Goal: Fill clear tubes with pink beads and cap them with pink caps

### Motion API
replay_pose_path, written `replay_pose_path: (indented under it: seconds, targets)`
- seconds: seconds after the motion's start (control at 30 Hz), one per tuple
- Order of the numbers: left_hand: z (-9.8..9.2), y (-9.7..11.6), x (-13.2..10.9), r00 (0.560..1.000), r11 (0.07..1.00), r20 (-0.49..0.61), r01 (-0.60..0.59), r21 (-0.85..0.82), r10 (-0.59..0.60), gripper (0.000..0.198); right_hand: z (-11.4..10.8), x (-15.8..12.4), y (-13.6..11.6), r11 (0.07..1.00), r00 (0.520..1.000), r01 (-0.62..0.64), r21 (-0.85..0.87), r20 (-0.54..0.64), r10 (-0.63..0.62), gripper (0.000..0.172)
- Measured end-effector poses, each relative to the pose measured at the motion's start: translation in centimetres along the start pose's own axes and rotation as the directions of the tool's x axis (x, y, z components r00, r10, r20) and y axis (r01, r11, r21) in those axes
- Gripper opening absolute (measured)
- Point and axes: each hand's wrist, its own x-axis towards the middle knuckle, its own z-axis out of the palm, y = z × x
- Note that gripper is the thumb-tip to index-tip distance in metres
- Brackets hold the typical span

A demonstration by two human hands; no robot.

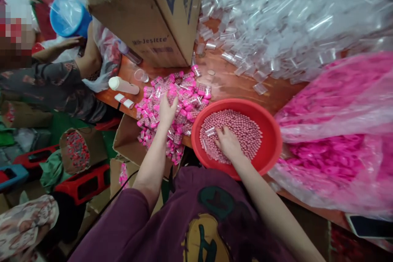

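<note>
My left hand [167, 111] rests on a pile of small clear vials with pink caps [184, 94] on the wooden table [227, 80]; its fingers curl into the pile. My right hand [227, 142] is inside a red plastic basin [272, 139] full of small pink beads [245, 129], fingers bent down into them beside a clear vial [209, 132] lying on the beads. I cannot make out what either hand grips.
A heap of empty clear vials [276, 20] covers the far right of the table. A bag of pink caps [337, 131] lies at right. A cardboard box [153, 12] stands behind the pile. Another person [55, 82] sits at left near a blue tub [69, 14].
</note>
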Motion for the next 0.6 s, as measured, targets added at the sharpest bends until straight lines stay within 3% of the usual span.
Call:
replay_pose_path:
  seconds: [0.1, 0.17, 0.23, 0.3, 0.33, 0.43, 0.5, 0.6]
  targets:
    - [-0.2, -0.2, 0.1, 0.988, 0.982, -0.149, -0.02, 0.186, 0.048, 0.055, 0.0, 0.1, -0.5, 0.998, 0.997, -0.04, -0.041, 0.068, 0.042, 0.047]
    - [0.6, 0.6, -1.7, 0.977, 0.981, -0.163, -0.11, 0.16, 0.136, 0.042, 0.4, -0.1, -0.2, 0.997, 0.992, -0.074, -0.014, 0.1, 0.075, 0.048]
    - [2.3, 1.9, -4.3, 0.98, 0.982, -0.051, -0.19, 0.025, 0.191, 0.03, 1.4, -0.1, 0.5, 0.996, 0.994, -0.071, 0.048, 0.084, 0.067, 0.05]
    - [4.2, 3.5, -7.3, 0.956, 0.976, 0.2, -0.203, -0.076, 0.214, 0.031, 2.8, 0.0, 1.2, 0.981, 0.994, -0.107, 0.16, 0.034, 0.103, 0.048]
    - [5.2, 4.3, -8.8, 0.911, 0.976, 0.35, -0.206, -0.071, 0.218, 0.032, 3.4, 0.0, 1.4, 0.968, 0.992, -0.122, 0.221, 0.008, 0.123, 0.048]
    - [7.3, 6.8, -12.0, 0.703, 0.936, 0.701, -0.316, 0.157, 0.12, 0.038, 4.4, -0.1, 1.6, 0.938, 0.987, -0.14, 0.317, -0.036, 0.159, 0.045]
    - [8.2, 8.0, -12.9, 0.606, 0.839, 0.795, -0.43, 0.334, -0.006, 0.047, 4.6, -0.5, 1.4, 0.938, 0.987, -0.14, 0.316, -0.028, 0.157, 0.042]
    - [9.0, 8.9, -13.0, 0.55, 0.723, 0.828, -0.529, 0.444, -0.106, 0.055, 4.6, -1.6, 1.2, 0.933, 0.988, -0.132, 0.333, -0.032, 0.152, 0.04]
